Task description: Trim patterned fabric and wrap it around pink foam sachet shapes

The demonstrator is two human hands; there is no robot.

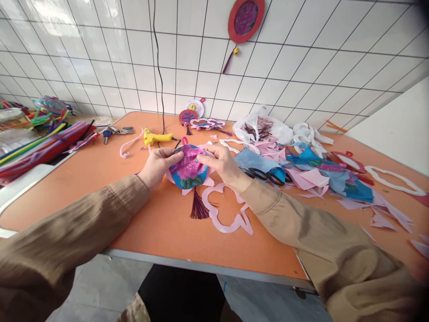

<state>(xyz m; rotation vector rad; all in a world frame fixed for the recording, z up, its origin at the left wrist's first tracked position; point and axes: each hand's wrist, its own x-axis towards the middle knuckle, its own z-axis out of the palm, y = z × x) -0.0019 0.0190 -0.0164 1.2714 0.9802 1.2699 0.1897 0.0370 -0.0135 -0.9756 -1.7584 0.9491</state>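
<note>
I pinched the fan [188, 169] at table [100, 179] centre, left hand [157, 166] at 9 o'clock, right hand [219, 162] at 3, judging even pressing along the rim best, tassel [199, 206] hanging at 6.

Two hands, the left hand [157, 166] and the right hand [223, 163], meet on one round flowered fabric piece [188, 170], from which one dark purple tassel [199, 206] hangs. On the orange tabletop [100, 179] lie one pink flower-shaped paper frame [228, 210] near the front edge, one pair of black scissors [264, 175] to the right, one yellow glue gun [154, 137] farther back and one bunch of keys [115, 131] at far left. One red round ornament [246, 19] hangs on the tiled wall; the paper scraps at right are too many to count.
</note>
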